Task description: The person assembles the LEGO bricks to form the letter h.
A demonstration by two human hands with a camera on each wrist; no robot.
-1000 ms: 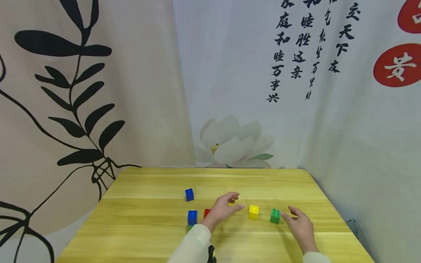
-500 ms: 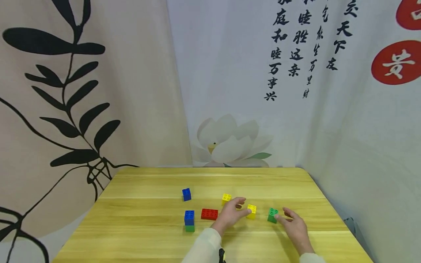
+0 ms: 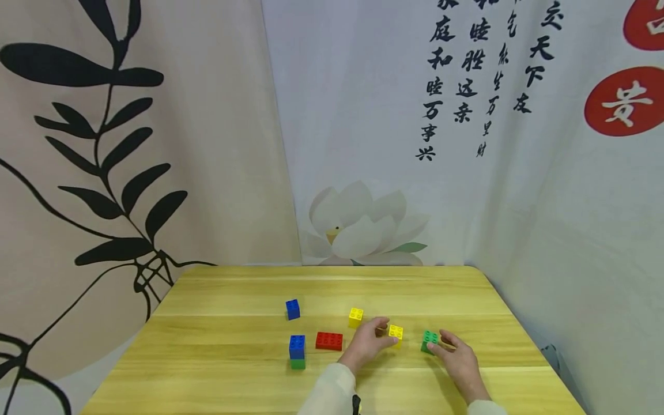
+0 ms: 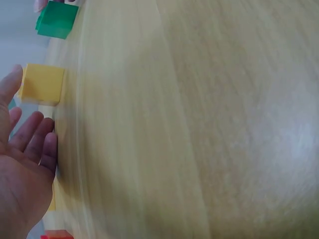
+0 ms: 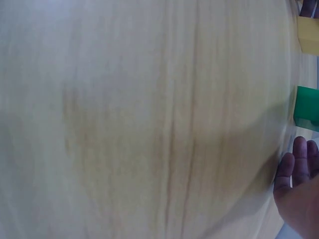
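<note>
My left hand [image 3: 366,347] reaches to a square yellow block [image 3: 396,333], its thumb in front of the block's lower left. In the left wrist view the fingers [image 4: 31,137] stand loosely bent and apart from the yellow block [image 4: 42,83]; the thumb is close to the block's side, and contact is hard to judge. My right hand [image 3: 459,365] is just right of a square green block [image 3: 429,340], its thumb overlapping the block's near side. The right wrist view has its relaxed fingers [image 5: 300,159] below the green block [image 5: 307,108], with a small gap.
On the wooden table [image 3: 207,369] lie a second yellow block [image 3: 355,317], a longer red block [image 3: 329,341] and a single blue block [image 3: 293,309]. A blue block [image 3: 297,347] is stacked on a green one [image 3: 298,363]. A printed curtain hangs behind the table.
My left hand has moved right and nearer, to the yellow block, uncovering the red block and the other yellow one. My right hand has shifted left to the green block. The view has turned slightly.
</note>
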